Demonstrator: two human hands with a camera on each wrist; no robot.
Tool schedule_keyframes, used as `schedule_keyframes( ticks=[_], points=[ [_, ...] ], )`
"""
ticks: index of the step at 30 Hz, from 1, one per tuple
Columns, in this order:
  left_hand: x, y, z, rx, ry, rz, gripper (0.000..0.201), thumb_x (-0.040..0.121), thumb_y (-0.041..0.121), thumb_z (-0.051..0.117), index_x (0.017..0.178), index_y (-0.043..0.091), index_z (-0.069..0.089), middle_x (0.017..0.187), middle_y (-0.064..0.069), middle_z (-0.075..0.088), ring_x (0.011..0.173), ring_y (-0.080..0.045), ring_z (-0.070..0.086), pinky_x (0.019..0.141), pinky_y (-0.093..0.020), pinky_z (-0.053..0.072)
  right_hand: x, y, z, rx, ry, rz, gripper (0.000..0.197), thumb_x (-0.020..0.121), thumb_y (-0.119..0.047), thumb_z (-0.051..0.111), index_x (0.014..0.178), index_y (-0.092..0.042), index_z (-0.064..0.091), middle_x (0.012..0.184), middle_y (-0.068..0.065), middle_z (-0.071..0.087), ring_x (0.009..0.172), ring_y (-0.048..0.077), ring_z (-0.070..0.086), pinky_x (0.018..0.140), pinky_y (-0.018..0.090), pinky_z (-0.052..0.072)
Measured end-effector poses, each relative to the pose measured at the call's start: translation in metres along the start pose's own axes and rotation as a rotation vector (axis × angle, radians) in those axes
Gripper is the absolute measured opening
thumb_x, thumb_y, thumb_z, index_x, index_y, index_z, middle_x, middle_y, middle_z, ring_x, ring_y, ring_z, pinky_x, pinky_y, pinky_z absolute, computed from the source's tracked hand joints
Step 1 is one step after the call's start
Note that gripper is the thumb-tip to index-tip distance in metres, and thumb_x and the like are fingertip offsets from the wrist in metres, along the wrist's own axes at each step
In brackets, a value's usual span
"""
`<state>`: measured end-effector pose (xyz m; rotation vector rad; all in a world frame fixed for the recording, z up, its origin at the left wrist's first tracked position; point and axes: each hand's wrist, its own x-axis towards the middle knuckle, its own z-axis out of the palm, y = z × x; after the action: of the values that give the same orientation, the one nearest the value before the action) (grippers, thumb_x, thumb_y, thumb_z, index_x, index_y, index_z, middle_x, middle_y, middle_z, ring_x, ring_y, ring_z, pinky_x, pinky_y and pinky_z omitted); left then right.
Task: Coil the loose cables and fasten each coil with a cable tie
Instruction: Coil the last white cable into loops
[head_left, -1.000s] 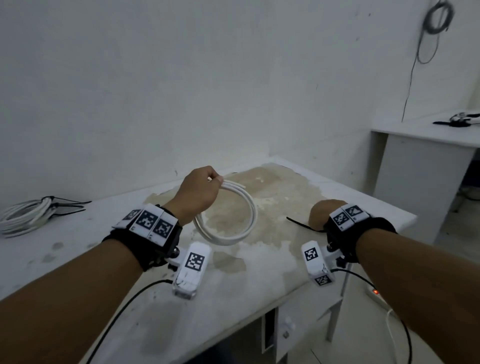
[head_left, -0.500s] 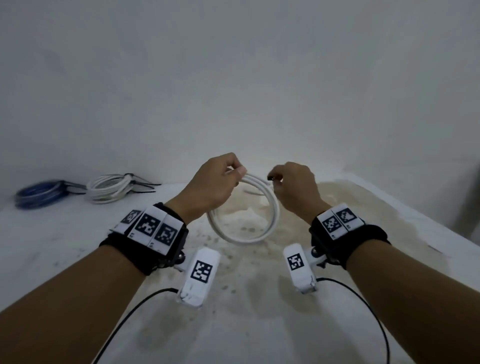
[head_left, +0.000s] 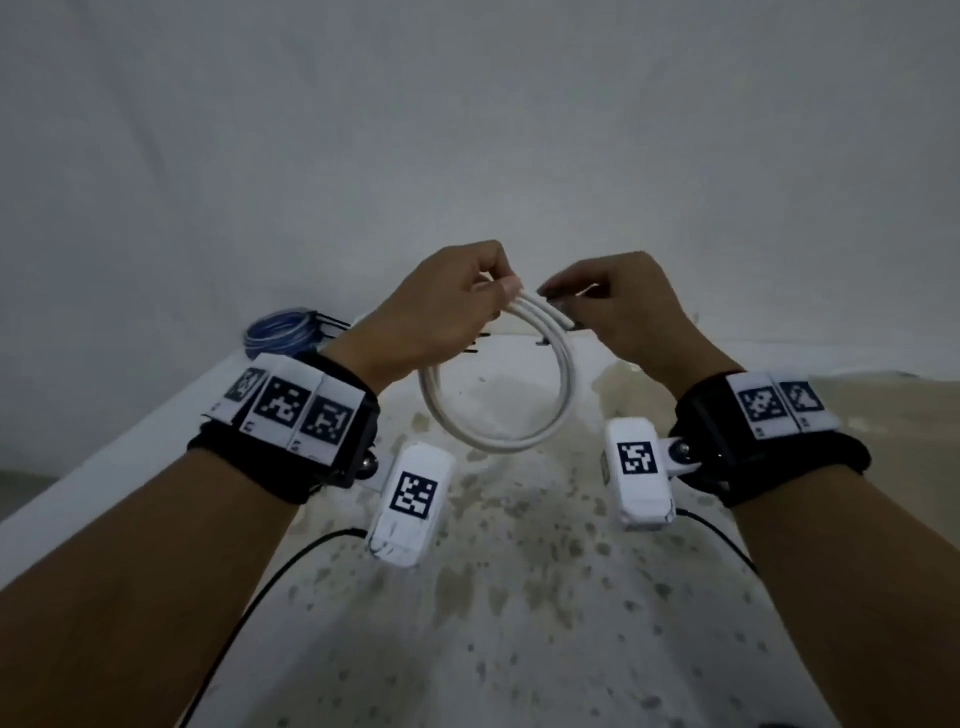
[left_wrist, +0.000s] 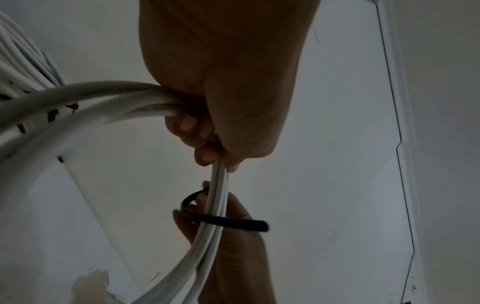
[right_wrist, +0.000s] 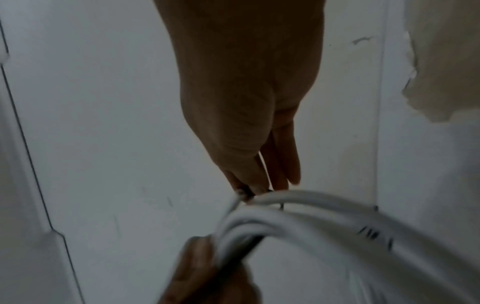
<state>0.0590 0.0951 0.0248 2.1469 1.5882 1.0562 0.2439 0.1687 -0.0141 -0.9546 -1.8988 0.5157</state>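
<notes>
A white cable coil (head_left: 524, 436) hangs in the air above the stained table (head_left: 519, 597). My left hand (head_left: 452, 306) grips the coil's top, fingers curled round the strands (left_wrist: 155, 102). Just to its right, my right hand (head_left: 602, 306) pinches a black cable tie (left_wrist: 228, 223) that wraps across the coil's strands. In the left wrist view the tie loops behind the cable and its free end sticks out to the right. The right wrist view shows my right fingers (right_wrist: 259, 181) meeting the coil (right_wrist: 311, 216) at its top.
A blue cable coil (head_left: 280, 330) fastened with black ties lies at the table's far left by the wall. More white cable (left_wrist: 18, 67) shows at the left wrist view's edge. The wall stands close behind the table.
My right hand came up from the table with the black tie and now meets the coil's top beside my left hand. The coil was raised and the head turned left.
</notes>
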Motion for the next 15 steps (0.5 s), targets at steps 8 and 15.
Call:
schedule_keyframes(
  ticks=[8, 15],
  points=[
    [0.029, -0.008, 0.049, 0.012, 0.031, 0.097, 0.025, 0.097, 0.025, 0.053, 0.073, 0.026, 0.052, 0.064, 0.013, 0.057, 0.064, -0.007, 0.051, 0.062, -0.032, 0.040, -0.004, -0.010, -0.025, 0.244, -0.079, 0.220, 0.019, 0.081, 0.004, 0.060, 0.081, -0.009, 0.075, 0.078, 0.018, 0.073, 0.075, 0.034, 0.071, 0.076, 0.043, 0.059],
    [0.039, 0.006, 0.064, 0.054, 0.175, 0.121, 0.014, 0.100, 0.028, 0.049, 0.088, 0.024, 0.056, 0.073, 0.015, 0.056, 0.069, -0.003, 0.051, 0.061, -0.025, 0.035, -0.006, -0.013, -0.034, 0.452, 0.010, 0.256, 0.004, 0.086, 0.005, 0.063, 0.085, 0.003, 0.066, 0.080, 0.020, 0.070, 0.073, 0.028, 0.071, 0.079, 0.042, 0.060]
  ],
)
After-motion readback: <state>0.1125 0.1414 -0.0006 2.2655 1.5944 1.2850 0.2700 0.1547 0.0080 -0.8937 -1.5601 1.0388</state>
